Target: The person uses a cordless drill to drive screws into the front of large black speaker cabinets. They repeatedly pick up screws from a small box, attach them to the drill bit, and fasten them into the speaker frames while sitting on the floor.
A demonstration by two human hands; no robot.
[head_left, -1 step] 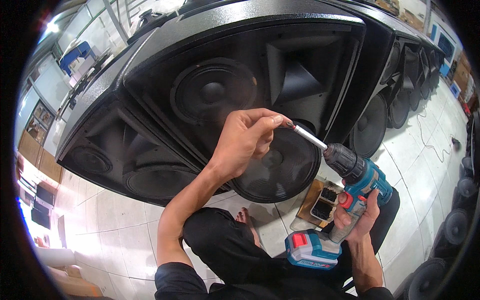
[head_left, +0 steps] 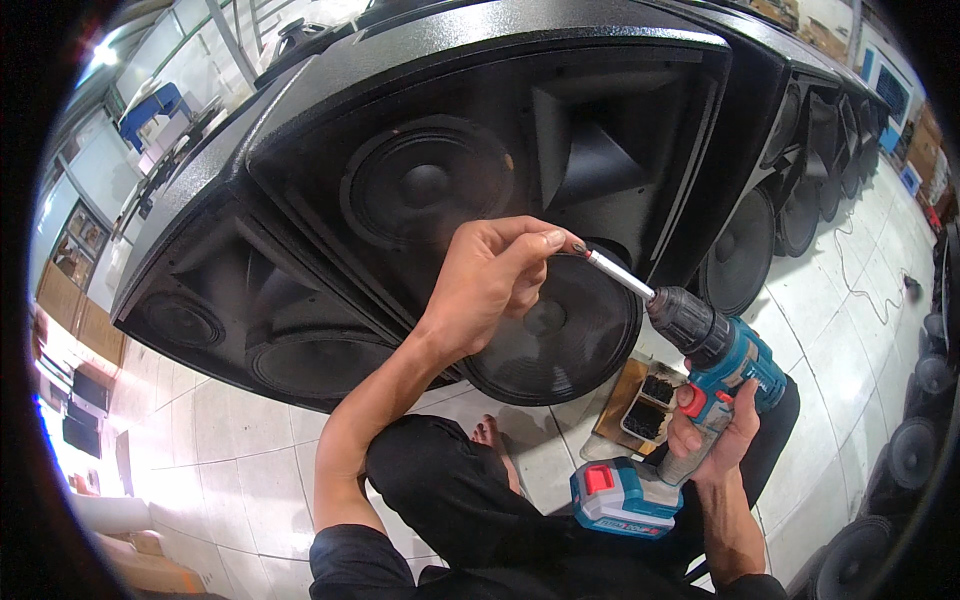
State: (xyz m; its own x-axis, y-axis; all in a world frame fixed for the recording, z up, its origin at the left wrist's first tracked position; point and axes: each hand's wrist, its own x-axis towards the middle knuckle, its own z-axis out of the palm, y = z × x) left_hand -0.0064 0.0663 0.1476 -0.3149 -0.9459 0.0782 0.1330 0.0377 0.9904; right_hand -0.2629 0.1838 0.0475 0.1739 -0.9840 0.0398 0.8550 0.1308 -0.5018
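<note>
- Your right hand (head_left: 715, 430) is wrapped around the grip of the teal-and-grey cordless drill (head_left: 738, 362), at near right.
- Your left hand (head_left: 490, 275) pinches a small dark piece (head_left: 580, 249), too small to identify, between thumb and forefinger, at the bit's tip.
- The slim silver cylindrical bit (head_left: 622, 274) runs from the chuck toward far left, its long axis pointing at your left fingertips; your left hand is nearer its tip.
- Beyond both hands stands the large black speaker cabinet (head_left: 430, 75).
</note>
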